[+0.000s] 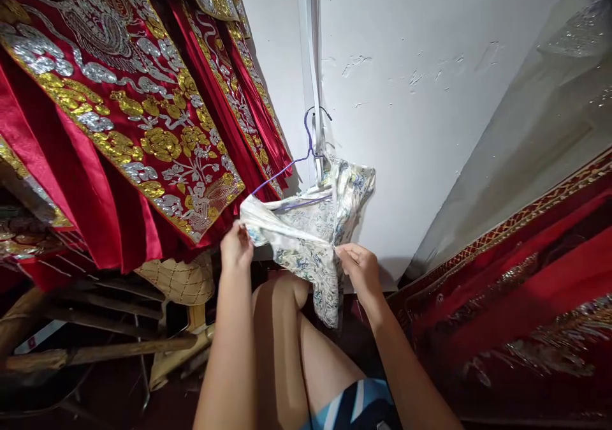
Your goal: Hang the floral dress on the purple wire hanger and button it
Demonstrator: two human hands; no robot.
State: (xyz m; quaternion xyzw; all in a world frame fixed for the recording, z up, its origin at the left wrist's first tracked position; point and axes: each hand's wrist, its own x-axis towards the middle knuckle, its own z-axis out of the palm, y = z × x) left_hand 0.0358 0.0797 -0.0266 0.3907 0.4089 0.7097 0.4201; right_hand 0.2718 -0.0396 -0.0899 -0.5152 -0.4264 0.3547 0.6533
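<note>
A floral blouse, white with blue and yellow print, hangs on a purple wire hanger in front of the white wall. My left hand pinches the blouse's left sleeve below the hanger's end. At the front edge near the neckline, my right hand has its fingers closed on the cloth. The hanger's left arm is bare above the shoulder, and its lower bar shows through the open neck. Part of the hanger is hidden inside the blouse.
Red embroidered cloth with gold and silver sequins hangs at the left. Beneath it stand wooden chair parts and a tan quilted item. A white strap runs down the wall. Red trimmed fabric under clear plastic fills the right.
</note>
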